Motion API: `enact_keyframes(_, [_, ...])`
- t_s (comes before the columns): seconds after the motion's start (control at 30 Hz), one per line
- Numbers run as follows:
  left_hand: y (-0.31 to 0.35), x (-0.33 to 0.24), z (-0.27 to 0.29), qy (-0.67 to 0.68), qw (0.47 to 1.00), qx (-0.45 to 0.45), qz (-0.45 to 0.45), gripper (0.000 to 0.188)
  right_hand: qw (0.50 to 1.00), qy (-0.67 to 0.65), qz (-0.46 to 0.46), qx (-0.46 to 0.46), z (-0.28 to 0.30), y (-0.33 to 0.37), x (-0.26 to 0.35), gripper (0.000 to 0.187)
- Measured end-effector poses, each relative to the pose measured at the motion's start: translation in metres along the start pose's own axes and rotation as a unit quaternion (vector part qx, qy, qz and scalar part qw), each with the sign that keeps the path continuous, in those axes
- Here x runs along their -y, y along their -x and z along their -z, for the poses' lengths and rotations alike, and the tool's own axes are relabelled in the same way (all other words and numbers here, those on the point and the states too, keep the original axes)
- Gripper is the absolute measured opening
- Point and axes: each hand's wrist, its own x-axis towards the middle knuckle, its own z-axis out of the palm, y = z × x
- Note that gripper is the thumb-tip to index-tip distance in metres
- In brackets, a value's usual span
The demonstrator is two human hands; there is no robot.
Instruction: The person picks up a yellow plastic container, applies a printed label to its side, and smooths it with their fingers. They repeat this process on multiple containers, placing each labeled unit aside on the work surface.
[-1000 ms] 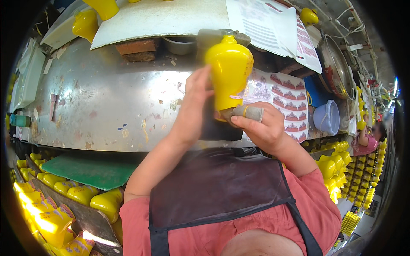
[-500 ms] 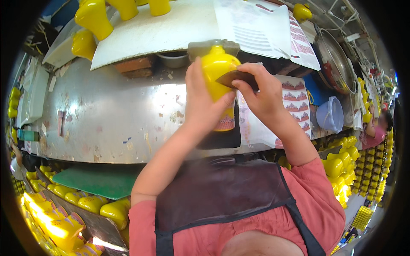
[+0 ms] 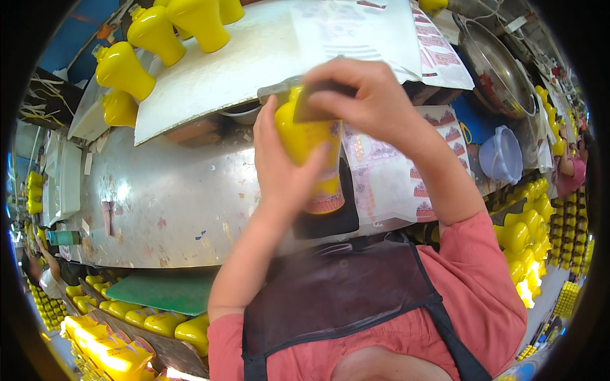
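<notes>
While the left hand [image 3: 279, 168] is wrapped round the side of the yellow bottle [image 3: 290, 136], thumb across its front, the right hand [image 3: 365, 95] has a dark flat piece [image 3: 311, 108] pinched between fingers and thumb, up over the shoulder. Too blurry to tell if it's actually pressing. Bottle's over a black pad [image 3: 330, 225], neck pointing away from the body toward a grey block [image 3: 270, 93].

My worry: that thing's round, so a lopsided push from the right could roll it in the left palm. Letting the flat piece tilt onto a corner might scuff the yellow or crease the pinkish print, and the left thumb sits close enough to smudge it.

Room-wise, left of the grip is the easy side, just metal table [image 3: 165, 190] with stuck-on scraps. Right is tighter: printed sheets [image 3: 381, 178] right beside the pad, blue bucket [image 3: 501, 155] further out. Beyond the neck, the white board's [image 3: 210, 82] edge could catch knuckles, and more yellow bottles [image 3: 152, 35] stand far left. Nearside, the table edge and apron [image 3: 330, 286] are close.
</notes>
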Motion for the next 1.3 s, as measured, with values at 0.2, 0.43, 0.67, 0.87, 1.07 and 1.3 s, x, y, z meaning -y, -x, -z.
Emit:
enact_keyframes(0.2, [-0.016, 0.006, -0.014, 0.024, 0.999, -0.015, 0.037, 0.059, 0.987, 0.159, 0.019, -0.022, -0.017, -0.006, -0.019, 0.024])
enact_keyframes(0.43, [-0.011, 0.016, -0.016, 0.243, 0.964, -0.036, 0.103, 0.045, 0.992, 0.122, 0.022, -0.015, -0.02, -0.02, -0.017, 0.026])
enact_keyframes(0.67, [-0.028, 0.008, -0.006, 0.142, 0.984, -0.023, 0.104, 0.035, 0.973, -0.127, -0.176, -0.075, 0.005, 0.002, -0.017, 0.022])
enact_keyframes(0.87, [-0.038, 0.007, -0.011, 0.109, 0.988, -0.034, 0.108, 0.025, 0.975, -0.138, -0.165, -0.063, 0.009, 0.031, -0.006, 0.022])
enact_keyframes(1.07, [-0.033, 0.009, -0.01, 0.175, 0.975, -0.044, 0.129, 0.03, 0.985, 0.151, 0.044, -0.073, -0.014, 0.025, 0.001, 0.026])
enact_keyframes(1.3, [-0.027, 0.008, -0.014, 0.153, 0.982, -0.03, 0.111, 0.035, 0.977, 0.184, 0.04, -0.096, -0.022, 0.019, 0.0, 0.027])
